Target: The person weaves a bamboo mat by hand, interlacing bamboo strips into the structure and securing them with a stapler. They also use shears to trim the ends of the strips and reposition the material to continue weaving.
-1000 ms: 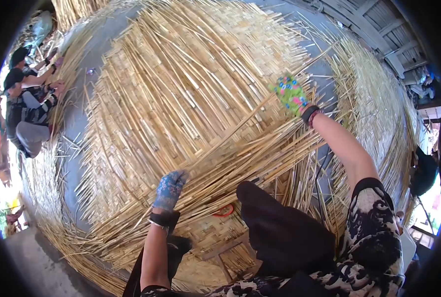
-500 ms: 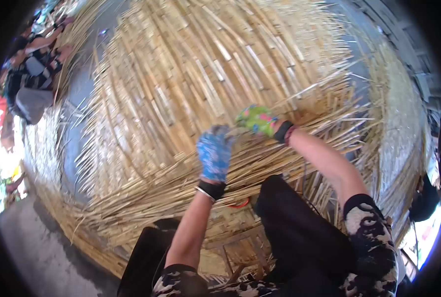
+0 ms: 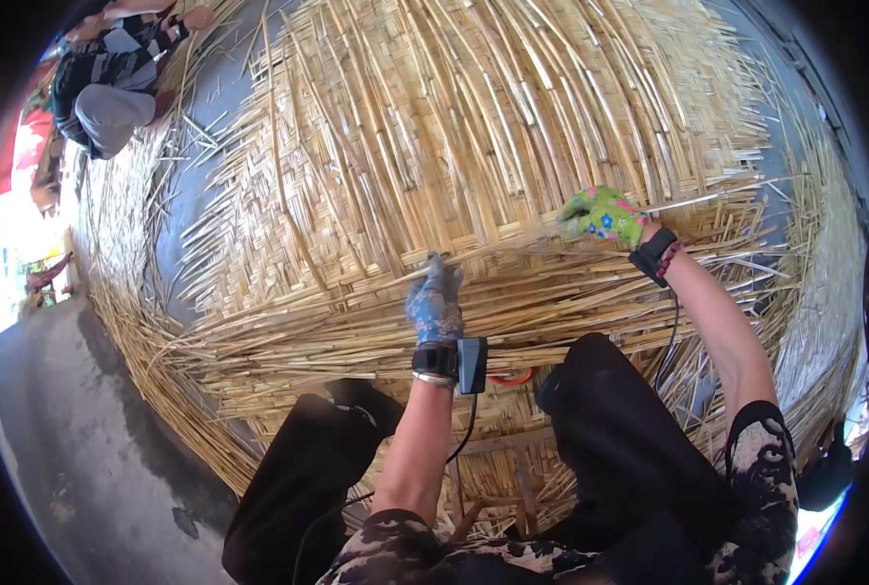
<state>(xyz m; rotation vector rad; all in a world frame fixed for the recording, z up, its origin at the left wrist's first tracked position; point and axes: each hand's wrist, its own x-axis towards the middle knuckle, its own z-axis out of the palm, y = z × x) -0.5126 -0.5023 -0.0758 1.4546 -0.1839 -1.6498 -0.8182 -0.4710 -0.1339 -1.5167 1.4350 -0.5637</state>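
A large woven reed mat [image 3: 356, 195] spreads in front of me, with long split reeds running away from me across its weave. My left hand [image 3: 434, 302], in a blue flowered glove, is at the mat's near part with its fingertips pinched on a pale reed strip [image 3: 508, 240]. The strip runs sideways between my hands, low over the weave. To the right, my right hand [image 3: 605, 214], in a green flowered glove, has its fingers closed around the strip's other part. Loose reeds [image 3: 356, 336] lie crosswise just below both hands.
My knees [image 3: 610, 400] are at the near edge of the reeds. A red ring-like object [image 3: 511, 377] shows between them. Another person [image 3: 113, 107] sits at the upper left. Grey concrete [image 3: 113, 439] lies at lower left, and more reeds [image 3: 805, 244] are piled at right.
My hands have gone from close together to well apart, the right one moving rightward along the strip. The whole view has shifted a little.
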